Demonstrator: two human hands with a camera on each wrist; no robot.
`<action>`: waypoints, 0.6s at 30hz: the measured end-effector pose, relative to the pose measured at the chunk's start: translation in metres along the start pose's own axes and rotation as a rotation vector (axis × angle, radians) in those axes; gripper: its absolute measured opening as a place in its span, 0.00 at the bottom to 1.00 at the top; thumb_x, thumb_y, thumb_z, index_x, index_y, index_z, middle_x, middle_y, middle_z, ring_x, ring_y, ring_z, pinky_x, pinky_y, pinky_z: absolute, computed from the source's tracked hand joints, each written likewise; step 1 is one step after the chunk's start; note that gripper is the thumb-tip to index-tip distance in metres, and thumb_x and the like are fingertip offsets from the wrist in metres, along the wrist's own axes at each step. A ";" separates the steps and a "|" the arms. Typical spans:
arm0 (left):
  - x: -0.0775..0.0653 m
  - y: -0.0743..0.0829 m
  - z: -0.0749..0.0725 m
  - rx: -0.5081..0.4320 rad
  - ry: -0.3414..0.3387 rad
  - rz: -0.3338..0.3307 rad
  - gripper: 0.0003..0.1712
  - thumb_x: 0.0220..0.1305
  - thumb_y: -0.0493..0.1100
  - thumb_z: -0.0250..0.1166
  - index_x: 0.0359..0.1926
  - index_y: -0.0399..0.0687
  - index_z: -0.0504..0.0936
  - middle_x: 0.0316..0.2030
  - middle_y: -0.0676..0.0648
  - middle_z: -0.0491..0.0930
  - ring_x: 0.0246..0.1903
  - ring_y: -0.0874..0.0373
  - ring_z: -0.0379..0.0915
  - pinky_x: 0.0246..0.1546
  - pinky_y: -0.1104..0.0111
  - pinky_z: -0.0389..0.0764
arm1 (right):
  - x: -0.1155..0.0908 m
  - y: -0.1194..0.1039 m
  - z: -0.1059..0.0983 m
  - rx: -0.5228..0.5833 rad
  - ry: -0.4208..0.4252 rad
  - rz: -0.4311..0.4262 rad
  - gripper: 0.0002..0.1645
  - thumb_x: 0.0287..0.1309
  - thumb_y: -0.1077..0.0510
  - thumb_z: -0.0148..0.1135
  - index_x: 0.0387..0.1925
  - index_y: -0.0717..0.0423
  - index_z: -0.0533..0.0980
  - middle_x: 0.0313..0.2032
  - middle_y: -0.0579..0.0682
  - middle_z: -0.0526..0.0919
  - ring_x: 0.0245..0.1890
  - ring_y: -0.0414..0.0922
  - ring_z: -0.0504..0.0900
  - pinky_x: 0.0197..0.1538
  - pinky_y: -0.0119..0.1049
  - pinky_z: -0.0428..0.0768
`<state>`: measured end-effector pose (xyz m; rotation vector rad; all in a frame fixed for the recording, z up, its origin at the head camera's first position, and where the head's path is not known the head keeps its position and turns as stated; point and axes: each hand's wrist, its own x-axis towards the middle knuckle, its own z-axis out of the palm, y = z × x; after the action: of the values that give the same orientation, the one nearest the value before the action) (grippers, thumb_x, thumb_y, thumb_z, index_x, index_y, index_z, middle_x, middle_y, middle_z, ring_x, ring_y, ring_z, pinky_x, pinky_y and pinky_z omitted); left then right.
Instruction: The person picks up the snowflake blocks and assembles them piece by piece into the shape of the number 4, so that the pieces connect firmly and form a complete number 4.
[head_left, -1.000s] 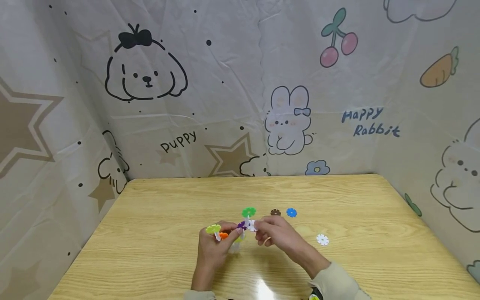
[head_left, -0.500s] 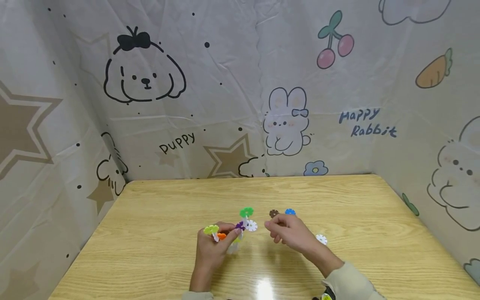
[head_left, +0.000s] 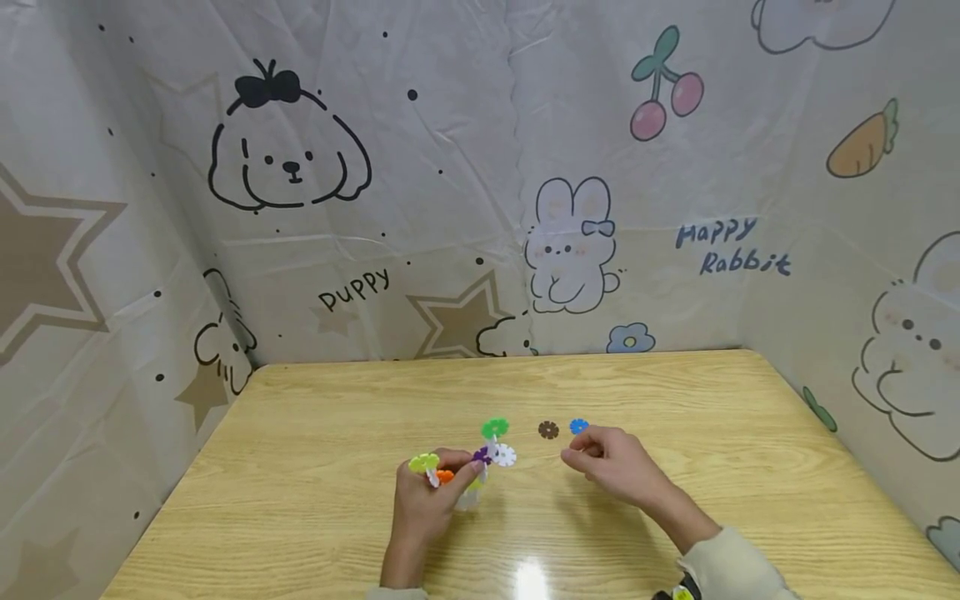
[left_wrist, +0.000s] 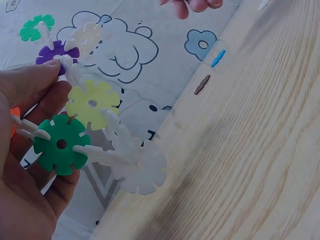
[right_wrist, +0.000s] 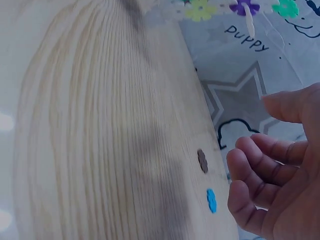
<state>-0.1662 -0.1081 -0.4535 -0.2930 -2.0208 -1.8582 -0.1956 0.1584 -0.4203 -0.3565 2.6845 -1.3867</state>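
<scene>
Left wrist: left hand [left_wrist: 22,195] pinches joined, notched round discs [left_wrist: 81,106].

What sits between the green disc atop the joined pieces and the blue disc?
In the head view, the brown disc sits between the green disc and the blue disc.

Head view: moderate, diffuse light; white glare on worktop [head_left: 337,433], bottom centre; soft shadow beneath right hand [head_left: 618,468]. Left wrist view: slightly washed out, broad soft shadow lower centre. Right wrist view: dimmer, bluish; glare spots at left edge; discs [right_wrist: 245,7] hazy along top.
</scene>
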 end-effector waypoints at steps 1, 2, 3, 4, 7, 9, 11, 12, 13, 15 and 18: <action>0.000 0.000 0.000 0.004 0.000 -0.004 0.04 0.53 0.32 0.76 0.30 0.41 0.89 0.30 0.47 0.87 0.28 0.59 0.79 0.29 0.72 0.79 | -0.001 0.001 -0.002 -0.022 0.007 0.000 0.15 0.64 0.53 0.66 0.42 0.62 0.80 0.30 0.49 0.82 0.29 0.45 0.79 0.31 0.38 0.78; 0.000 0.000 0.000 0.008 -0.002 -0.007 0.04 0.53 0.32 0.76 0.30 0.41 0.89 0.30 0.47 0.87 0.29 0.59 0.79 0.30 0.72 0.79 | -0.001 0.003 -0.004 -0.042 0.013 -0.001 0.15 0.64 0.53 0.66 0.42 0.62 0.80 0.30 0.48 0.82 0.29 0.44 0.78 0.31 0.38 0.77; 0.000 0.000 0.000 0.011 -0.002 -0.014 0.04 0.53 0.32 0.76 0.31 0.41 0.89 0.30 0.47 0.87 0.29 0.59 0.79 0.30 0.72 0.79 | -0.001 0.004 -0.007 -0.062 0.018 0.001 0.15 0.64 0.53 0.66 0.42 0.62 0.80 0.30 0.47 0.81 0.30 0.43 0.77 0.32 0.38 0.77; 0.000 0.001 0.000 0.009 -0.004 -0.017 0.04 0.53 0.32 0.76 0.31 0.41 0.89 0.31 0.46 0.87 0.29 0.59 0.80 0.30 0.72 0.79 | -0.002 0.005 -0.009 -0.080 0.021 0.002 0.15 0.64 0.53 0.66 0.43 0.62 0.80 0.30 0.46 0.81 0.30 0.42 0.77 0.32 0.38 0.77; 0.000 0.001 0.000 0.014 -0.002 -0.036 0.04 0.53 0.33 0.76 0.31 0.41 0.89 0.31 0.47 0.87 0.30 0.59 0.80 0.31 0.72 0.79 | -0.003 0.009 -0.016 -0.129 0.031 0.008 0.17 0.63 0.54 0.67 0.45 0.64 0.80 0.31 0.46 0.81 0.32 0.42 0.77 0.34 0.39 0.77; 0.000 0.001 -0.001 0.018 0.000 -0.048 0.04 0.53 0.33 0.77 0.31 0.43 0.89 0.31 0.49 0.87 0.30 0.59 0.80 0.31 0.72 0.79 | -0.004 0.012 -0.020 -0.159 0.040 0.011 0.19 0.62 0.54 0.67 0.46 0.65 0.80 0.32 0.46 0.82 0.33 0.42 0.78 0.35 0.40 0.77; 0.000 0.001 -0.001 0.021 -0.001 -0.050 0.05 0.53 0.33 0.77 0.31 0.44 0.89 0.31 0.51 0.87 0.30 0.60 0.80 0.31 0.72 0.79 | -0.006 0.015 -0.023 -0.185 0.050 0.016 0.19 0.61 0.54 0.68 0.45 0.66 0.79 0.32 0.46 0.82 0.33 0.42 0.78 0.36 0.40 0.78; 0.000 0.000 -0.001 0.020 -0.004 -0.050 0.05 0.53 0.33 0.77 0.31 0.44 0.89 0.31 0.51 0.87 0.30 0.60 0.80 0.31 0.72 0.79 | -0.006 0.017 -0.025 -0.200 0.056 0.015 0.19 0.61 0.54 0.68 0.45 0.66 0.80 0.32 0.46 0.82 0.34 0.42 0.79 0.36 0.41 0.78; 0.000 0.001 -0.001 0.017 -0.006 -0.048 0.05 0.53 0.33 0.77 0.31 0.44 0.89 0.31 0.51 0.87 0.30 0.60 0.80 0.31 0.72 0.79 | -0.007 0.019 -0.026 -0.215 0.059 0.017 0.19 0.61 0.54 0.68 0.45 0.66 0.80 0.33 0.47 0.82 0.34 0.42 0.79 0.37 0.41 0.78; 0.000 0.001 -0.001 0.009 -0.010 -0.044 0.04 0.53 0.33 0.77 0.31 0.44 0.89 0.31 0.50 0.87 0.30 0.59 0.80 0.31 0.72 0.80 | -0.008 0.024 -0.029 -0.238 0.065 0.017 0.19 0.60 0.54 0.68 0.44 0.66 0.80 0.34 0.47 0.82 0.36 0.43 0.79 0.39 0.42 0.79; 0.000 0.002 -0.001 0.004 -0.013 -0.047 0.04 0.53 0.34 0.77 0.31 0.43 0.89 0.31 0.50 0.87 0.30 0.59 0.81 0.31 0.72 0.80 | -0.010 0.031 -0.033 -0.258 0.070 0.032 0.18 0.60 0.55 0.68 0.44 0.66 0.80 0.33 0.47 0.82 0.36 0.43 0.79 0.40 0.42 0.78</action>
<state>-0.1653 -0.1093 -0.4517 -0.2589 -2.0566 -1.8840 -0.1969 0.2046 -0.4260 -0.2882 2.9188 -1.0648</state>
